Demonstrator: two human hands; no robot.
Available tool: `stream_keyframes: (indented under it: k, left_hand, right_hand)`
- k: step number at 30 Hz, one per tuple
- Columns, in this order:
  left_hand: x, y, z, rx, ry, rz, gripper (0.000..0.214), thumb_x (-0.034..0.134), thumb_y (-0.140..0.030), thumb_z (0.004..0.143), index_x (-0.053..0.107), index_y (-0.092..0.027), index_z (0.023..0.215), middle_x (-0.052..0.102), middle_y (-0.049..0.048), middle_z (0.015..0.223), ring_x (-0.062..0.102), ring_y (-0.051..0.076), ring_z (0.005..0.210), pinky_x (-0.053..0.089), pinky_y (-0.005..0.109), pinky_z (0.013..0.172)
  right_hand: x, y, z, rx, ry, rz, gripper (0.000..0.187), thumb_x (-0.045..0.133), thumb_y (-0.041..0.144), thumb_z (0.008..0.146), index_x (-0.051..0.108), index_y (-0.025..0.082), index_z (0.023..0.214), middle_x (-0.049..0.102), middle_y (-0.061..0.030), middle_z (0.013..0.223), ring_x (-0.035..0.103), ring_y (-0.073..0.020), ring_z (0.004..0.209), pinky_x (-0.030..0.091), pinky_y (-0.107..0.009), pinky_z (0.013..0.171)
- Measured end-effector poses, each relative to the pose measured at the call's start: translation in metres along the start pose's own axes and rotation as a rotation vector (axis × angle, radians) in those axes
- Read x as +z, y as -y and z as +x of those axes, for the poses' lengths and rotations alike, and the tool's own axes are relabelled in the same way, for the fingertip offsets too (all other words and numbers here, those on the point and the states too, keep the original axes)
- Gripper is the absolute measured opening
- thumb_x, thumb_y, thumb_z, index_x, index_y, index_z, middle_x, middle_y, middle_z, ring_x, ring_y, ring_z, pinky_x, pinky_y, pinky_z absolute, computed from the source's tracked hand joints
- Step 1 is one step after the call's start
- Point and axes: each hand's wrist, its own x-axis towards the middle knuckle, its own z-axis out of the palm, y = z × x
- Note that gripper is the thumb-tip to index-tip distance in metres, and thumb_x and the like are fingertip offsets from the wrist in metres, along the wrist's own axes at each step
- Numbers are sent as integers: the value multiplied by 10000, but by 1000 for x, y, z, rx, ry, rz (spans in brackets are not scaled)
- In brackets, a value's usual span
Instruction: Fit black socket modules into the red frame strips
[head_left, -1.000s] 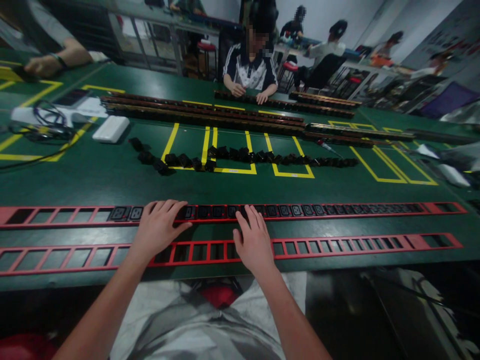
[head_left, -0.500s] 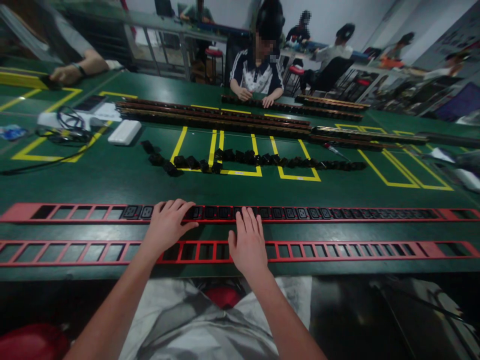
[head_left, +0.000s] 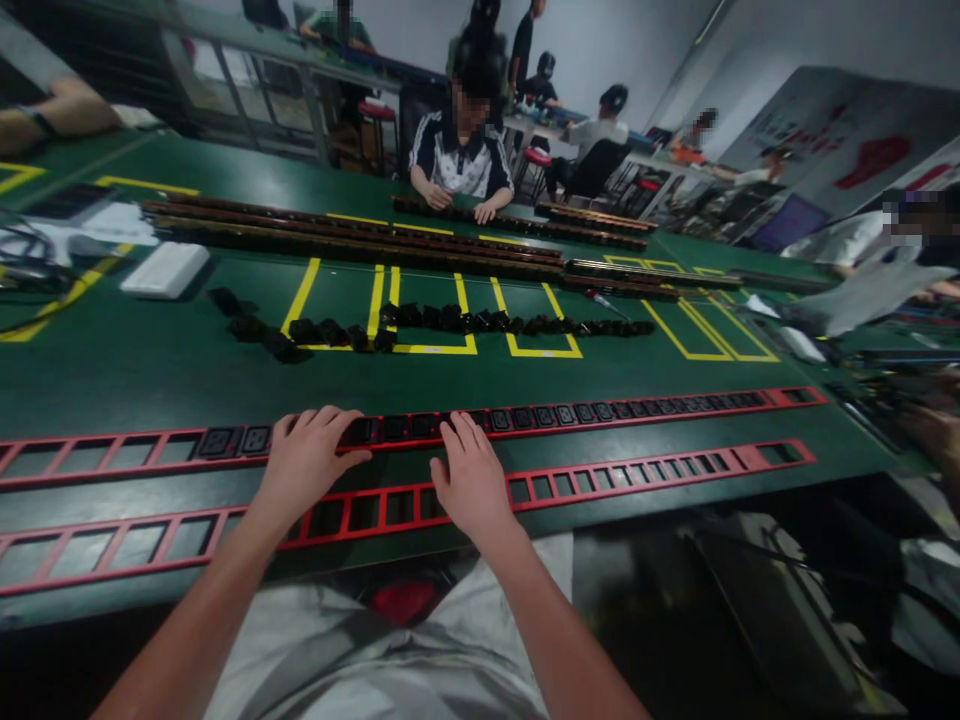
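A long red slotted frame (head_left: 161,436) lies across the table, many of its slots filled with black power sockets (head_left: 501,419); several slots at its left end are bare. My left hand (head_left: 309,462) rests over the sockets left of centre, fingers stretched out and thumb apart. Further right, my right hand (head_left: 470,475) lies with its fingers extended on the same row. Both palms face down and hide the sockets beneath them. Nearer to me, a second red frame (head_left: 386,508) with open slots runs below both hands; my right wrist crosses above it.
Loose black sockets (head_left: 431,317) form a ragged row beyond the frames. Behind them lie long dark rails (head_left: 360,240), a white box (head_left: 165,270) and a screwdriver (head_left: 600,299). A co-worker (head_left: 461,150) sits opposite; another person's arm (head_left: 64,110) is at the far left.
The camera view has turned to the right, so the table and frames appear shifted left and tilted. Both hands stay at nearly the same places on the row of sockets.
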Motion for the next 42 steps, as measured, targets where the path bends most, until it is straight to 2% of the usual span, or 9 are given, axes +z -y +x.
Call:
stream_keyframes:
  k: [10,15,20,25,28,31,36,40,42]
  left_hand:
    - [4,-47,17,15,-2,-26,424,675,-427,900,647,-233,1276,691,97,1227,600,336,1135,385,514,969]
    - [5,-54,19,53,-6,-13,421,654,-427,916,642,-226,1286,699,107,1225,608,336,1136,377,535,1025]
    - [1,-32,10,55,-53,36,513,626,-422,933,573,-207,1395,682,132,1293,555,354,1257,229,615,1173]
    - [-2,13,-5,-7,-68,46,561,576,-482,948,548,-180,1420,656,159,1328,550,379,1267,212,661,1169]
    - [-1,29,-10,8,-58,39,492,560,-483,957,596,-193,1353,674,139,1288,583,362,1214,264,618,1154]
    - [1,30,-12,22,-84,42,458,558,-489,960,613,-202,1313,687,123,1246,600,335,1175,306,552,1137]
    - [-2,24,-11,17,-94,55,469,566,-513,951,617,-201,1298,692,114,1223,601,321,1142,339,507,1097]
    - [-6,24,-11,10,-78,54,467,564,-516,952,613,-212,1303,691,108,1227,598,313,1137,345,487,1078]
    - [-6,24,-11,5,-77,46,464,562,-518,951,617,-216,1300,691,106,1232,599,311,1135,344,487,1077]
  right_hand:
    - [-5,-38,-5,76,-89,11,496,524,214,939,560,55,1407,485,-173,1538,375,-291,1485,323,-488,1252]
    - [-3,-45,-7,74,-129,25,494,514,215,941,548,48,1404,480,-179,1537,361,-299,1492,310,-514,1255]
    - [1,-48,-8,51,-155,36,488,492,227,953,557,48,1403,489,-181,1532,373,-303,1488,322,-528,1249]
    - [6,-50,-9,39,-184,44,471,461,257,986,579,89,1410,465,-161,1563,372,-288,1498,338,-522,1243]
    - [6,-50,-9,40,-185,25,490,451,262,992,562,75,1431,464,-162,1565,377,-291,1497,346,-520,1240]
    - [5,-49,-9,29,-184,10,532,438,269,1003,494,66,1492,465,-155,1565,380,-284,1494,353,-515,1237]
    - [2,-46,-9,16,-168,-14,476,441,289,1013,578,105,1430,458,-145,1573,373,-296,1496,343,-531,1235]
    - [0,-44,-8,35,-161,11,572,440,283,1013,407,130,1563,456,-138,1575,354,-279,1506,349,-535,1230]
    - [0,-44,-7,31,-160,5,516,445,278,1010,499,161,1509,453,-135,1577,351,-283,1507,346,-545,1227]
